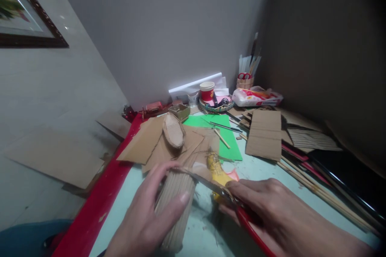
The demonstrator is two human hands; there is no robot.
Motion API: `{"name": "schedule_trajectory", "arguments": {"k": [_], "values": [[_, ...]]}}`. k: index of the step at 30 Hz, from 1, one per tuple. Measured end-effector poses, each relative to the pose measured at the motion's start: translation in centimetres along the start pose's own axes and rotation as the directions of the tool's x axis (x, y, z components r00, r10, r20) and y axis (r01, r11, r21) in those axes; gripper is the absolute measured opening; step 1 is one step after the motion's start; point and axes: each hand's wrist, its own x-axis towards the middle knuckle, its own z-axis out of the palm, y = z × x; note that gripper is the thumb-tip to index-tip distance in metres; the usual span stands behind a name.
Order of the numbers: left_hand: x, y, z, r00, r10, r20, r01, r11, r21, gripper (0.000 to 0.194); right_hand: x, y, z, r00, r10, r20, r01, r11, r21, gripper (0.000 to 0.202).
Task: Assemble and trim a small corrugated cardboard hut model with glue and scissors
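Note:
My left hand [144,217] grips a ribbed corrugated cardboard piece [176,192], curved like a roll and standing near the table's front edge. My right hand [271,209] holds red-handled scissors [241,215]; their blades [199,178] reach left across the top edge of the cardboard piece. Just behind the blades lies a yellow object [215,170] on the pale green table top [265,168].
Flat cardboard sheets [144,140] and a small cardboard boat shape [174,130] lie behind. A green sheet [227,132], folded cardboard [265,134], long wooden sticks [316,190], a red cup [207,91], a plastic packet [256,97] and a holder with scissors [245,80] crowd the back. A red edge strip [96,204] runs on the left.

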Motion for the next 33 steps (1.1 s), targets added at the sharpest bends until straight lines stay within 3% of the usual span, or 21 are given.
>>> {"name": "schedule_trajectory", "arguments": {"k": [5,11,17,21,28,33], "values": [[-0.3,0.2,-0.2,0.998,-0.061,0.022,0.063,0.993,-0.101,0.054,0.6,-0.5,-0.3,0.994,0.068,-0.086,-0.059,0.993,0.103,0.028],[-0.7,0.8,-0.1,0.989,-0.15,-0.006,0.144,0.957,-0.253,0.047,0.5,0.0,-0.2,0.992,0.003,-0.126,0.006,0.997,0.077,0.015],[0.2,0.8,-0.1,0.974,-0.171,0.151,0.228,0.749,-0.622,0.042,0.0,0.2,-0.4,0.939,-0.137,-0.316,0.131,0.991,-0.04,0.026],[1.0,0.0,-0.4,0.959,-0.132,0.251,0.271,0.686,-0.675,0.042,0.2,-0.3,-0.6,0.899,-0.178,-0.401,0.166,0.984,-0.065,0.022],[1.2,-0.6,0.1,0.93,-0.097,0.355,0.337,0.611,-0.716,0.019,0.1,-0.6,-0.9,0.963,-0.063,-0.264,0.052,0.998,-0.047,0.005],[0.7,-0.5,0.8,0.888,-0.147,0.436,0.433,0.584,-0.686,0.01,0.2,-0.8,-1.0,0.982,-0.019,-0.188,0.017,1.0,-0.012,0.013]]}}
